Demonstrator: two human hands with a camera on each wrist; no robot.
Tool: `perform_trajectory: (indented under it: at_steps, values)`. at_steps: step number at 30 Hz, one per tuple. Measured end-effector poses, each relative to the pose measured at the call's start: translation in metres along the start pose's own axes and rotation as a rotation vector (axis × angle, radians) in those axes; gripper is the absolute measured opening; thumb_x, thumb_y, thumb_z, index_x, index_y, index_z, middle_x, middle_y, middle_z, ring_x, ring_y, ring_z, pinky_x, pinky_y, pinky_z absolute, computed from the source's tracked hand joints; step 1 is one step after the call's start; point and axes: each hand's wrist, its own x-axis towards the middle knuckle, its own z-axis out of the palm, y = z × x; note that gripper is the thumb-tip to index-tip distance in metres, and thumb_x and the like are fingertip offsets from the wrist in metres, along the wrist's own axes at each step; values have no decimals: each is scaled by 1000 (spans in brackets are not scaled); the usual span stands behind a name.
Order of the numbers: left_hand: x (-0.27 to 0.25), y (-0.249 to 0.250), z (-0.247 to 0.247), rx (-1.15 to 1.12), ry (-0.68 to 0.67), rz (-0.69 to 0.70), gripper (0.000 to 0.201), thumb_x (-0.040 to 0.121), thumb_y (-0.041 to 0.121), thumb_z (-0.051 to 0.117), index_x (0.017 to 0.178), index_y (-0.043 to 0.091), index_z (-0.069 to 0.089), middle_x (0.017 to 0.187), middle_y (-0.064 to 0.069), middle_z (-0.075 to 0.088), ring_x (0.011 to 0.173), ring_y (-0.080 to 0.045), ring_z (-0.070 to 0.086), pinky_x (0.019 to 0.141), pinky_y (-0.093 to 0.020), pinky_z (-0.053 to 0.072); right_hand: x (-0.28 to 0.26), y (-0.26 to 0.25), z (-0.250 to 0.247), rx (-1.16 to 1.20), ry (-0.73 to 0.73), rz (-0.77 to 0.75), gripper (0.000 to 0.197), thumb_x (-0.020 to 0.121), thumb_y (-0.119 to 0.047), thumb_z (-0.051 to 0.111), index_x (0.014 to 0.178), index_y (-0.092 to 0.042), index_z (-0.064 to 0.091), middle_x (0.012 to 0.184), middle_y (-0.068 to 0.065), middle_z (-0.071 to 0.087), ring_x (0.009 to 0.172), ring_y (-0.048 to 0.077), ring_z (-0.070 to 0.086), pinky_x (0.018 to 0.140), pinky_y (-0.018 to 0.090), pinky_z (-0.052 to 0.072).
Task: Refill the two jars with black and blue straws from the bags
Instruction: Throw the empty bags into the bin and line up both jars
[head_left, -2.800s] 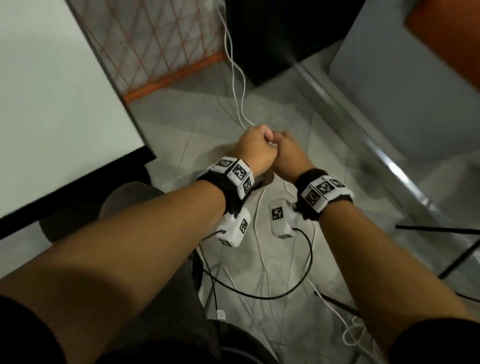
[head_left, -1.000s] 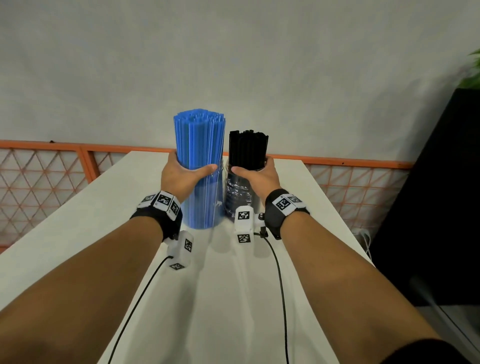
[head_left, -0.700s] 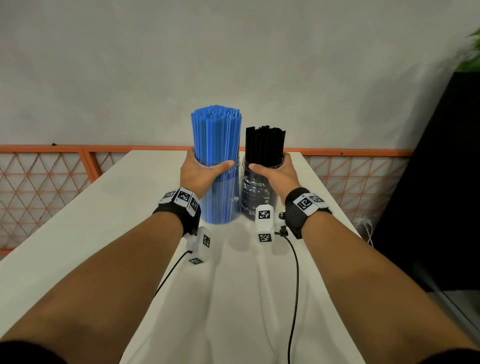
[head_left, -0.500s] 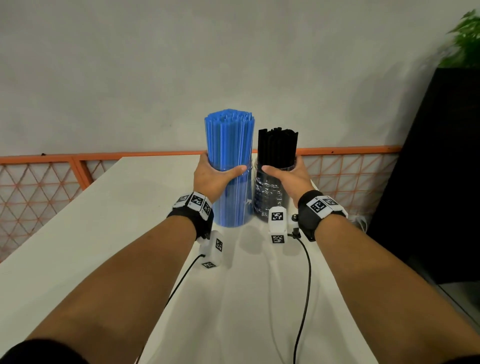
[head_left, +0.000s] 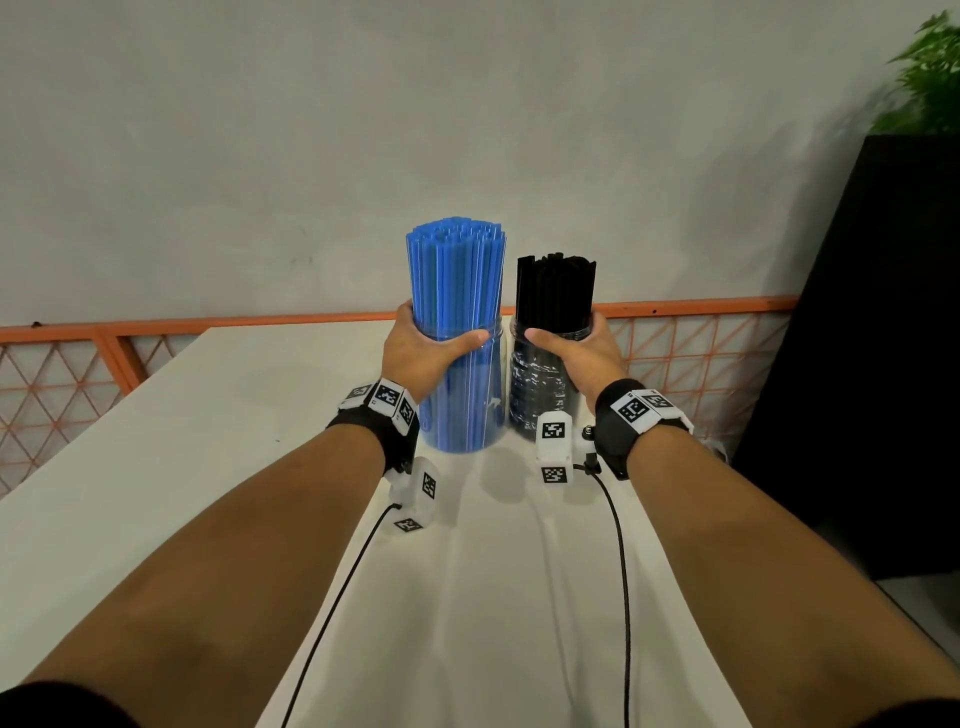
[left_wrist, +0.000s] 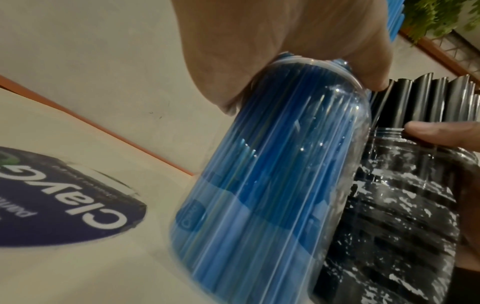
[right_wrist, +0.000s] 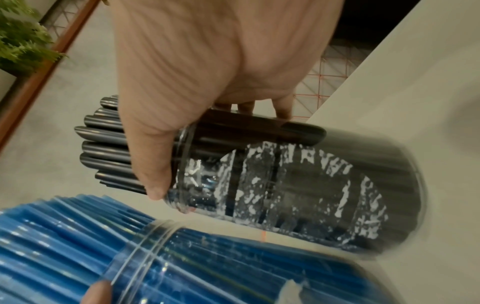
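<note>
While both jars stand upright on the white table (head_left: 208, 467), each one is held at its neck by one hand. One clear jar (head_left: 483, 395) is packed full with blue straws (head_left: 456, 275), which rise high above its rim. Just beside it, to the right, the second clear jar (head_left: 540, 384) holds black straws (head_left: 555, 291); these also stand above the rim, but lower than the blue ones. The two jars are very close together, and from the pictures I cannot tell if they touch. They stand toward the far end of the table.

The left hand (head_left: 423, 353) is wrapped around the neck of the blue jar, with the thumb across the front. The right hand (head_left: 582, 353) grasps the neck of the black jar in the same way, its thumb pointing to the left. In the left wrist view a round purple sticker (left_wrist: 59, 203) with white letters lies on the table, left of the blue jar.

Behind the table an orange lattice fence (head_left: 62, 384) runs along a grey wall (head_left: 260, 130). A black cabinet (head_left: 878, 338) stands on the right, with a green plant (head_left: 930, 78) on top.
</note>
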Motion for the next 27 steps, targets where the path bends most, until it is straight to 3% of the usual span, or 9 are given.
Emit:
perform_trajectory:
  at_steps: [5,10,14,18,24,27]
  values:
    - [15,-7,1,21,5,-1,84,61,50,89,127,22,45,106,13,63,93,-1,63,67,-14,49,19,2,4,-15,-21,5,92,54,-44,86,134,-24,43,118,-7,61,107,14,59,96,42,49]
    - [28,-12,2,30,18,-9,85,62,48,89,129,20,45,110,9,63,96,-4,63,73,-20,52,33,3,10,-28,-30,7,98,48,-50,84,133,-26,42,116,-9,61,107,14,59,96,44,49]
    - [35,-16,4,30,30,-6,85,62,47,89,130,20,45,111,8,64,98,-6,64,74,-20,53,40,5,11,-23,-35,12,94,52,-47,85,132,-26,43,114,-9,61,104,12,60,95,43,50]
    - [41,-17,4,18,29,-12,88,61,47,90,130,19,45,112,7,64,99,-9,64,81,-28,56,43,5,13,5,-40,11,91,56,-41,86,133,-25,42,116,-8,61,106,12,59,96,43,50]
    - [41,-16,4,14,29,-21,91,51,57,88,125,25,46,108,12,64,96,-5,64,75,-22,54,44,6,13,11,-47,16,91,57,-38,87,134,-23,41,118,-6,60,108,14,59,97,44,49]
    - [37,-11,4,16,17,-50,87,56,52,90,126,22,48,109,8,66,97,-9,66,82,-31,58,39,3,12,0,-46,29,92,57,-38,87,135,-23,41,120,-5,60,110,15,58,99,44,48]
